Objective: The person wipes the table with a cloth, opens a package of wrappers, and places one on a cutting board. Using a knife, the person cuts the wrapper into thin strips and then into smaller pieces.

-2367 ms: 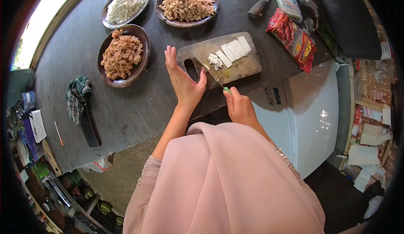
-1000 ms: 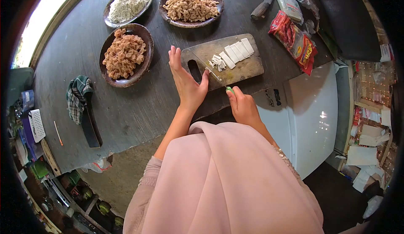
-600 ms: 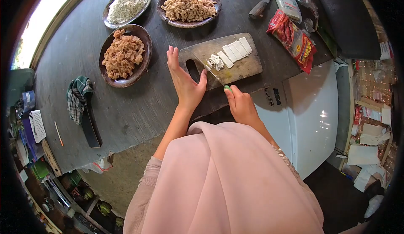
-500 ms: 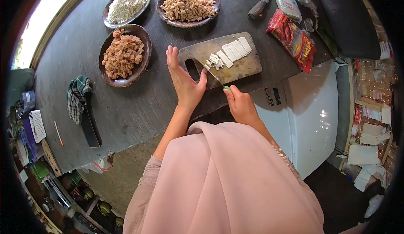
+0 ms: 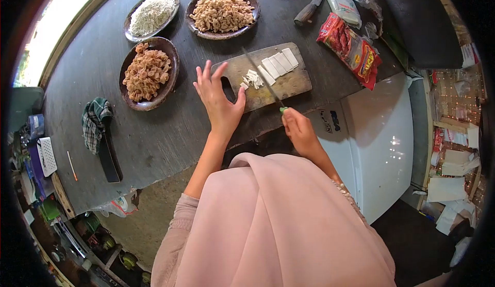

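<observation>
A kitchen knife [image 5: 272,92] with a green handle is gripped in my right hand [image 5: 300,130] at the near edge of a wooden cutting board [image 5: 300,80]. Its blade slants across the board, between a small pile of thin white strips [image 5: 252,79] and a row of flat white slices [image 5: 279,64]. My left hand [image 5: 218,104] is open at the board's left end, fingers spread, thumb tip close to the strips. No object shows within it.
Beyond the board stand bowls of brown pieces [image 5: 223,12], curled brown pieces [image 5: 147,74] and white shreds [image 5: 152,14]. To the right lie a red packet [image 5: 350,50], a white packet [image 5: 344,8] and a dark-handled tool [image 5: 309,9]. A plaid cloth [image 5: 96,124] lies left.
The knife has moved right, from the left side of the strips to between strips and slices. My left hand's fingers have spread wider. The whole view has shifted slightly.
</observation>
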`<act>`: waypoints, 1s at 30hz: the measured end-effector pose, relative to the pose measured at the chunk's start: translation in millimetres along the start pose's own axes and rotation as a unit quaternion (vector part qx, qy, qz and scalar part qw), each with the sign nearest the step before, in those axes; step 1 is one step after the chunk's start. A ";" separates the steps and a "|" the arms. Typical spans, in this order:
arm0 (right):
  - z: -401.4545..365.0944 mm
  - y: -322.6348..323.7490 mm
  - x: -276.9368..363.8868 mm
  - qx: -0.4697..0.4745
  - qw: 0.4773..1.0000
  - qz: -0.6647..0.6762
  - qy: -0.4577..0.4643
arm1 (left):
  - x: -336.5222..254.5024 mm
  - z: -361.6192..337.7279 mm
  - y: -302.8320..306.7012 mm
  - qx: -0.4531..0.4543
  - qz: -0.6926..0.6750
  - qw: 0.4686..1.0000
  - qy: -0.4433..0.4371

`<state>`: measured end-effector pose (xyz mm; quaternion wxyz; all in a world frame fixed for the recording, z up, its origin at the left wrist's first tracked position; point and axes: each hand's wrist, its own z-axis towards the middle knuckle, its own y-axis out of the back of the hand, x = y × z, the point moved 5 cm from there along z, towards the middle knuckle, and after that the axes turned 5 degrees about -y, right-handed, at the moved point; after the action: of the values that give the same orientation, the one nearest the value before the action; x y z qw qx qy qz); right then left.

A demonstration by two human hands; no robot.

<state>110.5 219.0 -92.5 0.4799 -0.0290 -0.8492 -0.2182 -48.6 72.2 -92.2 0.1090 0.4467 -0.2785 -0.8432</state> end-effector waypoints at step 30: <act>75.0 124.5 6.0 0.222 0.970 0.081 0.055 | -70.4 17.6 -47.6 0.099 0.228 0.964 -0.095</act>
<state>79.4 360.3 -78.2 0.5364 0.0215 -0.8436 0.0141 -19.1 148.3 -62.5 0.2267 0.2982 -0.4637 -0.8029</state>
